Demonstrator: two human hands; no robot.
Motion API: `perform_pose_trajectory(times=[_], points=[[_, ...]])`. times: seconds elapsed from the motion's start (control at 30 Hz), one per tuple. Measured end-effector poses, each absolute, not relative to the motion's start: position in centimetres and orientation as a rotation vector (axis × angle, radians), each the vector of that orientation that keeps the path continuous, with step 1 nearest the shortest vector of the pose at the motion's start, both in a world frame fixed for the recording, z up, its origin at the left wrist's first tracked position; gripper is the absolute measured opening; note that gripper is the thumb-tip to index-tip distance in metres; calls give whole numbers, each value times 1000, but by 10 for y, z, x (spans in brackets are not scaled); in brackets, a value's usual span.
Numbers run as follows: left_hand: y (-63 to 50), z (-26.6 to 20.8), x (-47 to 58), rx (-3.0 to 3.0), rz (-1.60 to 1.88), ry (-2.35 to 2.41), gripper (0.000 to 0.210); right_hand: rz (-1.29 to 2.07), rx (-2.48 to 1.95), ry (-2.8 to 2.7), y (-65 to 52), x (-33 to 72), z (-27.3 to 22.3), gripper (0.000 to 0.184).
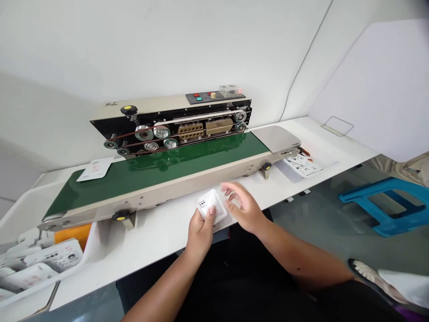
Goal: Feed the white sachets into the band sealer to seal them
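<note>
My left hand [201, 227] grips a small stack of white printed sachets [208, 202], its thumb pressed on the top one. Just to the right, my right hand [244, 208] is raised with fingers curved and apart, holding nothing that I can see. Both hands are over the front strip of the white table, in front of a band sealing machine [174, 118] with a green conveyor belt [161, 167]. A single white sachet [96, 169] lies flat at the belt's left end. The undersides of the sachets in my left hand are hidden.
At lower left, a white bin [95, 243] holds several sachets [55, 256] and an orange piece. A clear tray [321, 172] with more packets stands under the belt's right end. A blue plastic stool [385, 203] is on the floor at right, near another person's leg [402, 167].
</note>
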State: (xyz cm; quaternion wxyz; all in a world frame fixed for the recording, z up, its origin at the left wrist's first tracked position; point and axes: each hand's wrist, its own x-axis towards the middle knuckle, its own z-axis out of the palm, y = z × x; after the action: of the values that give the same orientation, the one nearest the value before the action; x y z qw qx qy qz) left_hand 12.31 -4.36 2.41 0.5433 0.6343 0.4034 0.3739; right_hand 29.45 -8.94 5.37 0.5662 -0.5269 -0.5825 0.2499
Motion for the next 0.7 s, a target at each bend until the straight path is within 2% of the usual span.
perform_pose_trajectory(times=[0.1,0.17,0.2,0.3,0.37,0.43,0.5,0.63,0.7], points=[[-41,19,116,1771,916,932,48,969,-1265,-1363,-97,297,43,16],[-41,17,114,2075,844,859,42,1004,-1313,-1274,-94,313,49,18],[-41,16,114,2232,787,817,43,948,-1332,-1205,-89,327,57,19],[-42,9,112,2632,619,670,62,628,-1377,-978,-63,389,95,31],[-43,1,109,2780,560,575,62,454,-1412,-868,-39,436,122,31],[-42,-7,106,2825,582,509,49,421,-1449,-782,-12,473,144,18],[-41,-13,102,2802,671,459,42,530,-1486,-730,15,494,156,8],[-39,-10,96,2612,875,482,33,838,-1524,-700,58,500,163,19],[-39,-3,95,2427,899,628,23,819,-1555,-731,65,494,162,17]])
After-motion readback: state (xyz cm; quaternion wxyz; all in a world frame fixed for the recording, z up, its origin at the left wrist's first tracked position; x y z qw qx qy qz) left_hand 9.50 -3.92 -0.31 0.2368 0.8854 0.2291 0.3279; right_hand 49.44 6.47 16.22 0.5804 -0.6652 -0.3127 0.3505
